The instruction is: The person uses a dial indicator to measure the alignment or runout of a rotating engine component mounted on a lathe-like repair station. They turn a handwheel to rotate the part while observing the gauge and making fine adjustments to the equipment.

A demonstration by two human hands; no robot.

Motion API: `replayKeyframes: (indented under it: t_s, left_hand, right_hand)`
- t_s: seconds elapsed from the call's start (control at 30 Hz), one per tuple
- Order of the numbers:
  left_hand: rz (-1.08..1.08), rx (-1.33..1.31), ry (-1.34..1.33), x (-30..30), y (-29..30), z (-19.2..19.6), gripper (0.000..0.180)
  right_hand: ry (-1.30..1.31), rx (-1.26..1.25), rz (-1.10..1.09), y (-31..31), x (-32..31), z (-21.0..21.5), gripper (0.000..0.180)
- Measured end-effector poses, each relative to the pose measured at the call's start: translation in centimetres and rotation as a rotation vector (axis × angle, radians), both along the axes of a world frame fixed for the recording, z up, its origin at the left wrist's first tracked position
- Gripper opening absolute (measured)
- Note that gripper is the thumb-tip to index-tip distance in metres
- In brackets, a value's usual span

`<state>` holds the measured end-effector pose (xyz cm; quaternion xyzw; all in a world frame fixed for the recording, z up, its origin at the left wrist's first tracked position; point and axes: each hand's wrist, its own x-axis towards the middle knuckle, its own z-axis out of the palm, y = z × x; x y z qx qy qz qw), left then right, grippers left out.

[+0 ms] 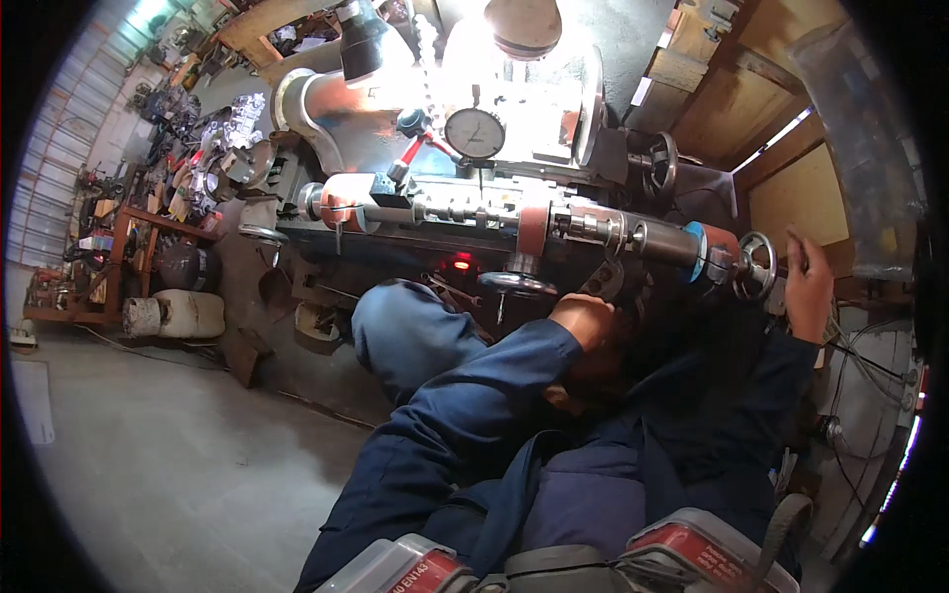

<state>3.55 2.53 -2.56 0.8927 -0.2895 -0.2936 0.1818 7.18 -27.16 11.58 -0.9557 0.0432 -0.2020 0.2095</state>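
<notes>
Located the lobed shaft (455, 211) directly below the dial gauge (475, 132), with the stem pointed down at it, apparently for reading the surface; could not confirm contact. Carried the dial gauge on a red jointed arm (407, 156) to its left, likely to leave the face unobstructed. Placed the left hand (587, 318) below and right of the dial gauge, at a dark bracket (603, 282), possibly for steadying; could not tell finger closure. Held the right hand (811, 289) far right of the dial gauge, just beside a handwheel (758, 265), with fingers spread, seemingly for ready access.
</notes>
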Motion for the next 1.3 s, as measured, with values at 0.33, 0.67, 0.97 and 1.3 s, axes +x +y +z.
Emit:
replayKeyframes:
  t_s: [0.33, 0.67, 0.97, 1.3]
  left_hand:
    - [0.016, 0.039, 0.000, 0.0, 0.3, -1.6, 0.040]
    - [0.004, 0.034, 0.003, 0.0, 0.4, -0.9, 0.043]
    - [0.017, 0.051, 0.040, 0.0, 0.2, -0.3, 0.044]
    - [-0.011, 0.044, 0.042, 0.2, -0.1, -1.4, 0.042]
  right_hand:
    - [-0.080, 0.015, 0.079, -5.0, -1.6, -9.3, 0.031]
    - [0.308, 0.318, 0.215, -9.4, -2.2, -14.4, 0.029]
    - [0.123, 0.404, 0.046, -8.0, -4.6, -10.5, 0.027]
    - [0.082, 0.689, 0.080, -7.7, -3.6, -9.8, 0.035]
